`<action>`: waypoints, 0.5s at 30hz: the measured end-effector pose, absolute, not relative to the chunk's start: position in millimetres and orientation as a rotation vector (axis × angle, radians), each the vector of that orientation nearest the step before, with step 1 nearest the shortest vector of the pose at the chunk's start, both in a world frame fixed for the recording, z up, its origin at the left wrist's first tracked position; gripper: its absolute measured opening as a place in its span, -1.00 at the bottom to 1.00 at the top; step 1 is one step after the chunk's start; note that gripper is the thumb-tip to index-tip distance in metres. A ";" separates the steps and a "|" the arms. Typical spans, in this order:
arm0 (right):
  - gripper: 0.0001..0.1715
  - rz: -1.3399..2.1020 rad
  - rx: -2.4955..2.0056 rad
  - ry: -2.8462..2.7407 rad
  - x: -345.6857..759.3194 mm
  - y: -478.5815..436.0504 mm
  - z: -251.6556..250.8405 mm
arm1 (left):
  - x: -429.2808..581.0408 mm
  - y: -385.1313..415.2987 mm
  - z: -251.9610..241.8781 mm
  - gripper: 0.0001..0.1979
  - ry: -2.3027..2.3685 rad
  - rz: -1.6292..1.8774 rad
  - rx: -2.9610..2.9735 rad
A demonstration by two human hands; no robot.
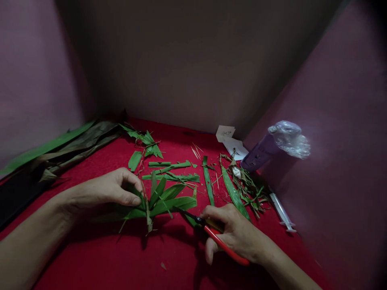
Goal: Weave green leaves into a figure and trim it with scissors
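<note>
My left hand (111, 188) pinches a bundle of green leaf strips (165, 199) at its stem end, just above the red cloth (99, 257). The strips fan out to the right. My right hand (234, 231) grips red-handled scissors (222, 243), whose dark blades point left at the tips of the fanned strips. Whether the blades are touching a strip is unclear.
Cut green strips (172, 169) and leaf scraps lie behind the hands. Long green and dried leaves (63, 145) rest at the back left. A tangle of twigs (246, 183), a purple bottle wrapped in plastic (272, 145), a syringe (281, 211) and paper pieces (229, 139) sit at the right.
</note>
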State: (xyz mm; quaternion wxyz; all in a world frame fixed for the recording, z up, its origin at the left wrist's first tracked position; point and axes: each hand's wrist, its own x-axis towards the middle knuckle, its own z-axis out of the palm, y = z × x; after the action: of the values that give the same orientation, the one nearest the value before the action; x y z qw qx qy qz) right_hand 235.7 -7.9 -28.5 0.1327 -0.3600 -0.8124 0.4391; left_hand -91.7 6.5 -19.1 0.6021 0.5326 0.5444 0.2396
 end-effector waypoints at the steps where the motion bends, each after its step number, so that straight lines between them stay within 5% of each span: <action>1: -0.67 1.271 -1.047 -2.353 235.6 -8.1 -29.1 | -91.3 6.2 -18.8 -0.86 1.250 0.551 1.247; 6: -0.59 1.271 -1.043 -2.344 236.0 -9.3 -33.7 | -88.5 3.7 -15.6 -0.86 1.279 0.570 1.265; 15: -0.75 1.403 -1.014 -2.309 235.9 -9.7 -33.3 | -94.0 9.9 -20.6 -0.86 1.273 0.496 1.372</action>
State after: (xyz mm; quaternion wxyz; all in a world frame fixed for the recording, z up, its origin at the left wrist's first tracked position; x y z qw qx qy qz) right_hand 235.9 -9.7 -33.3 0.1274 -0.3485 -0.7936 0.4822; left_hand -94.0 9.9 -20.6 0.5667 0.5838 0.5417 0.2110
